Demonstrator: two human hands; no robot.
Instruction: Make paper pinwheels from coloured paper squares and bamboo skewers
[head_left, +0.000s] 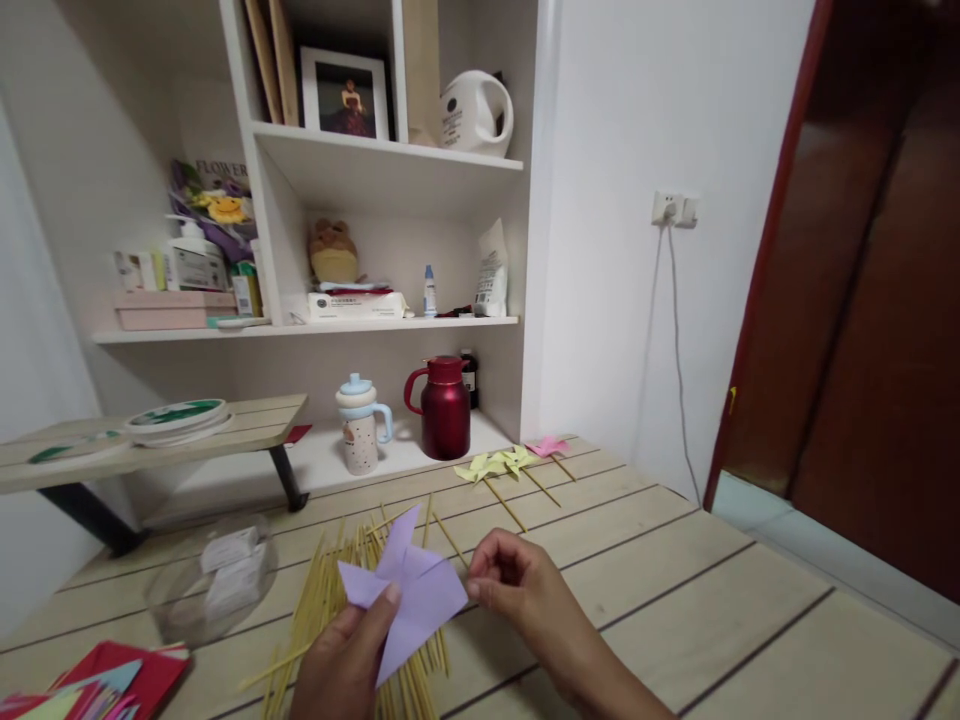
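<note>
My left hand (pixel 349 650) grips a light purple paper pinwheel (pixel 424 598), its thumb pressed on the paper near the middle. The blades are folded inward and point outward at the corners. My right hand (pixel 517 580) is at the pinwheel's right edge, thumb and forefinger pinched together with the other fingers curled. Whether it pinches the paper or something small cannot be made out. Beneath the pinwheel and my left hand lies a loose pile of thin wooden sticks (pixel 319 590), partly hidden.
Yellow pinwheels (pixel 480 467) and a pink pinwheel (pixel 547 447) on sticks lie at the table's back. Left are a clear round container (pixel 161 600) with white packets and coloured paper (pixel 146 680). A red jug (pixel 445 415) and a tumbler (pixel 360 440) stand behind, below shelves.
</note>
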